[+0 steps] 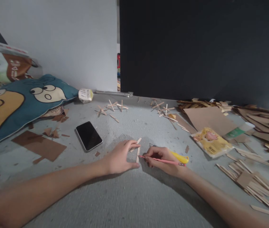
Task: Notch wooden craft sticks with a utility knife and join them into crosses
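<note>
In the middle of the grey surface, my left hand (121,157) is closed on a wooden craft stick (138,153), fingers at its far end and thumb at its near end. A second short stick piece lies by those fingers. To the right, my right hand (161,158) grips a thin pink pencil (166,161), its tip touching or very near the stick's side. Behind that hand shows a yellow-handled tool (180,157), partly hidden; whether the hand touches it I cannot tell.
A black phone (88,136) lies left of my hands, near brown cardboard (39,145) and a blue cushion (37,98). Small stick assemblies (115,107) stand at the back. On the right are a yellow packet (211,142), loose craft sticks (250,182) and cardboard scraps (265,126).
</note>
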Tool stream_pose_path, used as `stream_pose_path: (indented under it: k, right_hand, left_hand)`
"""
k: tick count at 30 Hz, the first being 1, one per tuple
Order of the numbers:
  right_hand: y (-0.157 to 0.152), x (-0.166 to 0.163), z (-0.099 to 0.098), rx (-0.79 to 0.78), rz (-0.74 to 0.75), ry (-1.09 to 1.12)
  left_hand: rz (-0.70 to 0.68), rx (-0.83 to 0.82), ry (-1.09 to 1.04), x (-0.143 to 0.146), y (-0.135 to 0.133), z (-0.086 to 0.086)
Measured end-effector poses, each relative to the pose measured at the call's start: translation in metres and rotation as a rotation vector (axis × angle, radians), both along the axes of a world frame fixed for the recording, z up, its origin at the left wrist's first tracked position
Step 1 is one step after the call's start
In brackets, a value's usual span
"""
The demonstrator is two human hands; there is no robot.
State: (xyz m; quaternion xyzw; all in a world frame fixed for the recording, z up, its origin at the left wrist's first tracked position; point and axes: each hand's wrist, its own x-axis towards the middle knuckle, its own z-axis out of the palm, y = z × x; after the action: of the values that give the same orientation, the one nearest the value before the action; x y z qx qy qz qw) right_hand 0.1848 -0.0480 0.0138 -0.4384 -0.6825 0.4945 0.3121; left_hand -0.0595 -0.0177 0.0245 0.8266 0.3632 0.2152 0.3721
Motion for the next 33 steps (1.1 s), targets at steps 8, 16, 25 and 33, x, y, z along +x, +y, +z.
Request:
stream_pose_path:
  k: [8, 16, 25, 33]
  right_hand:
    - [0.0009, 0.0016, -0.0012, -0.004, 0.0, 0.0]
    - [0.0002, -0.0001, 0.0016, -0.006, -0.015, 0.004]
    - [0.0009, 0.0001, 0.001, -0.01, -0.022, 0.001]
    - [0.0003, 0.0, 0.0016, -0.004, -0.006, 0.0]
  left_hand:
    - [0.004, 0.008, -0.006, 0.0001, 0.0, -0.0001]
    - [0.003, 0.007, 0.017, -0.0007, 0.0002, -0.001]
    - [0.005, 0.003, 0.031, 0.0008, -0.0008, 0.0025]
    - [0.003, 0.01, 0.017, 0.0003, -0.0005, 0.0017]
